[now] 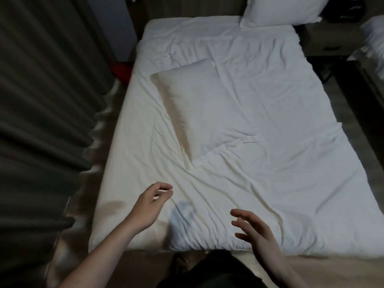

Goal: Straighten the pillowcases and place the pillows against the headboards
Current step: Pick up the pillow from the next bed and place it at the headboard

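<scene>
A white pillow [199,112] lies flat and askew in the middle of the bed [280,125], its pillowcase flap creased at the near corner. A second white pillow [282,11] leans upright against the headboard [187,6] at the far right of the bed. My left hand [152,202] hovers over the bed's near end with fingers loosely curled, holding nothing. My right hand [252,229] hovers to its right, fingers spread and relaxed, also holding nothing. Both hands are well short of the middle pillow.
Dark curtains [45,100] hang along the left side, close to the bed. A second bed's white bedding [374,38] shows at the far right across a narrow dark aisle. Something red [121,68] sits on the floor left of the bed.
</scene>
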